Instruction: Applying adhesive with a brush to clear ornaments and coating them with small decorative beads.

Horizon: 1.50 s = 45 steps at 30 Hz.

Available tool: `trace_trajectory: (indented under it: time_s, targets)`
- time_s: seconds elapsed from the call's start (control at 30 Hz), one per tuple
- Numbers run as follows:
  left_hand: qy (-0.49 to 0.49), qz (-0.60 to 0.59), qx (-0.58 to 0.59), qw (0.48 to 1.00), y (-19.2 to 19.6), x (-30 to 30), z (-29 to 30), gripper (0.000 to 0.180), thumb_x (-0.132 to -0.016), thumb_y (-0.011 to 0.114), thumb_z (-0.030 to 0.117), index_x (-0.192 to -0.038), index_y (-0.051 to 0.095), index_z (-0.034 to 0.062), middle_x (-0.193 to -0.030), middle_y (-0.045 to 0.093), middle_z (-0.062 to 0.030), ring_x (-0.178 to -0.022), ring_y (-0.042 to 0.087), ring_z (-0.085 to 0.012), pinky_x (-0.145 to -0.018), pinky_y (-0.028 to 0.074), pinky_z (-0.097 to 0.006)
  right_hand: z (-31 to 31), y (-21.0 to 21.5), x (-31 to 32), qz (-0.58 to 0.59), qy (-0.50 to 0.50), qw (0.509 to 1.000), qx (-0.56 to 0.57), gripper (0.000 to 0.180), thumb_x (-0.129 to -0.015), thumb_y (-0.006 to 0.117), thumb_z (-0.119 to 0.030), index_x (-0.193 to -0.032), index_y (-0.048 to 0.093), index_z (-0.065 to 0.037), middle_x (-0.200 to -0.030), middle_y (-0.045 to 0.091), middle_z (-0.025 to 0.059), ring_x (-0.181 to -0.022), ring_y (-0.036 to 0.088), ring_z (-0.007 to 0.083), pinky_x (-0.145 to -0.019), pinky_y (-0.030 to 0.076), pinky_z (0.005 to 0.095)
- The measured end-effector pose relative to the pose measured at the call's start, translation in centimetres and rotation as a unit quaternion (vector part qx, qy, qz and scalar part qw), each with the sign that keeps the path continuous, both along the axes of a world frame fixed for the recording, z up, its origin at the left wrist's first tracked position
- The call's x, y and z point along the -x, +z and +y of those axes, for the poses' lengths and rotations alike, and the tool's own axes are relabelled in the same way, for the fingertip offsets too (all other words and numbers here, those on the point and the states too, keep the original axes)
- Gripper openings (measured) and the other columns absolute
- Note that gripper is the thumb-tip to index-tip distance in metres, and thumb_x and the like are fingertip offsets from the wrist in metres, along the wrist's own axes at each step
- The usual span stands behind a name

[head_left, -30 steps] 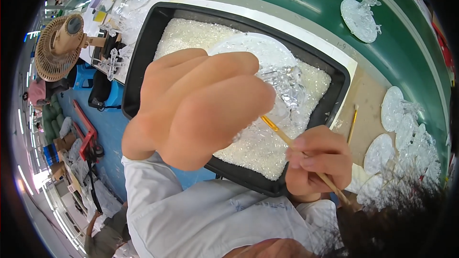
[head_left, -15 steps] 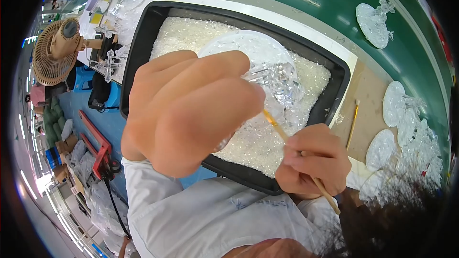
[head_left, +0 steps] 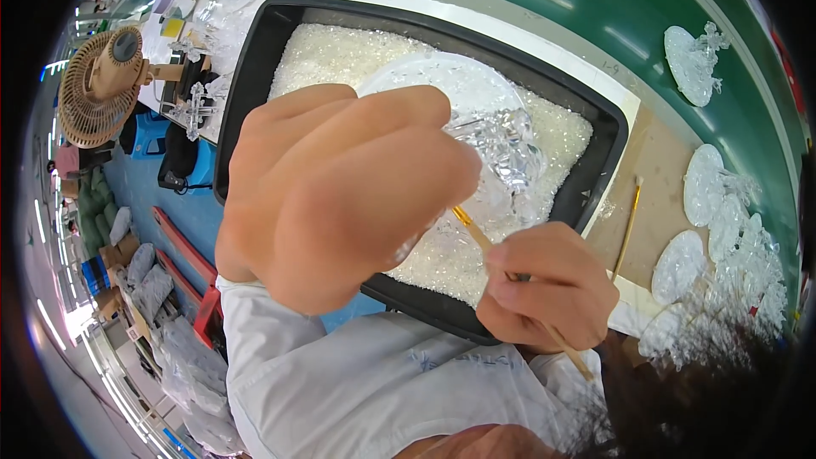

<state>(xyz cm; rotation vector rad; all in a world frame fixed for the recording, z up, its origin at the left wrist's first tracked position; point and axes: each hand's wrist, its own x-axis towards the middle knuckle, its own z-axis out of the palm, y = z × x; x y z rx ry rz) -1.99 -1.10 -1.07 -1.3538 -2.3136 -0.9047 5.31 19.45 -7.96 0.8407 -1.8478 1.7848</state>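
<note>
My left hand [head_left: 340, 195] is raised close to the camera and grips a clear, glittery ornament [head_left: 506, 149] on a round white disc [head_left: 442, 81], held above a black tray [head_left: 263, 51] filled with white crystal granules [head_left: 331, 55]. My right hand [head_left: 548, 285] holds a thin yellow brush [head_left: 472, 229] whose tip points up at the underside of the ornament. The large left hand hides much of the tray's middle.
Several finished round clear ornaments [head_left: 693, 64] lie on the green table [head_left: 595, 8] at the right. A second brush [head_left: 627, 225] rests on a brown board beside the tray. A tan fan [head_left: 102, 85] stands at the left, above a blue floor with red bars [head_left: 183, 268].
My left hand has turned the ornament slightly and lowered a little in view. The right hand with the brush has shifted down and right, still against the ornament.
</note>
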Motion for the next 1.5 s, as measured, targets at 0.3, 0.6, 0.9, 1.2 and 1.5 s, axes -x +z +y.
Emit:
trace_trajectory:
  time_s: [0.3, 0.6, 0.9, 1.2, 1.5]
  targets:
    - [0.011, 0.004, -0.004, 1.000, 0.0, -0.2, -0.1, 0.055, -0.067, 0.057, -0.017, -0.119, 0.044, -0.0036, -0.091, 0.066, -0.0306, -0.049, 0.046, -0.0128, -0.047, 0.040, -0.024, 0.4, 0.0, -0.1, 0.017, 0.024, 0.999, -0.031, 0.034, -0.059, 0.072, 0.010, -0.088, 0.060, -0.002, -0.091, 0.065, 0.0179, -0.062, 0.061, 0.0246, -0.053, 0.048, 0.0285]
    - [0.022, 0.006, -0.008, 1.000, -0.1, -0.7, -0.2, 0.052, -0.069, 0.057, -0.016, -0.118, 0.044, -0.0043, -0.090, 0.066, -0.0301, -0.050, 0.047, -0.0127, -0.048, 0.040, -0.024, 0.4, -0.3, 0.0, 0.042, 0.005, 0.999, -0.020, 0.040, -0.055, 0.072, 0.012, -0.090, 0.058, -0.002, -0.089, 0.065, 0.0173, -0.058, 0.059, 0.0237, -0.051, 0.049, 0.0300]
    - [0.035, 0.007, -0.010, 0.999, 0.2, -1.6, -0.9, 0.049, -0.071, 0.057, -0.015, -0.117, 0.044, -0.0050, -0.090, 0.066, -0.0297, -0.050, 0.048, -0.0126, -0.048, 0.041, -0.023, 0.4, -0.3, 0.0, 0.035, 0.000, 0.999, -0.008, 0.039, -0.053, 0.070, 0.011, -0.088, 0.059, -0.003, -0.085, 0.064, 0.0152, -0.057, 0.058, 0.0231, -0.049, 0.048, 0.0304]
    - [0.041, 0.009, -0.014, 0.999, 0.2, -1.3, -1.8, 0.046, -0.073, 0.057, -0.013, -0.116, 0.044, -0.0057, -0.089, 0.066, -0.0293, -0.051, 0.049, -0.0124, -0.049, 0.042, -0.023, 0.9, -0.4, -0.2, 0.024, 0.011, 0.999, -0.018, 0.037, -0.054, 0.067, 0.010, -0.087, 0.059, -0.005, -0.086, 0.065, 0.0142, -0.057, 0.058, 0.0238, -0.050, 0.048, 0.0305]
    - [0.044, 0.014, -0.014, 0.999, 0.2, -0.8, -1.7, 0.043, -0.075, 0.057, -0.012, -0.115, 0.044, -0.0065, -0.088, 0.067, -0.0289, -0.052, 0.051, -0.0123, -0.050, 0.042, -0.022, 1.3, -0.6, -0.2, 0.014, 0.030, 0.999, -0.010, 0.037, -0.056, 0.070, 0.008, -0.088, 0.059, -0.005, -0.089, 0.066, 0.0143, -0.059, 0.060, 0.0249, -0.053, 0.050, 0.0316]
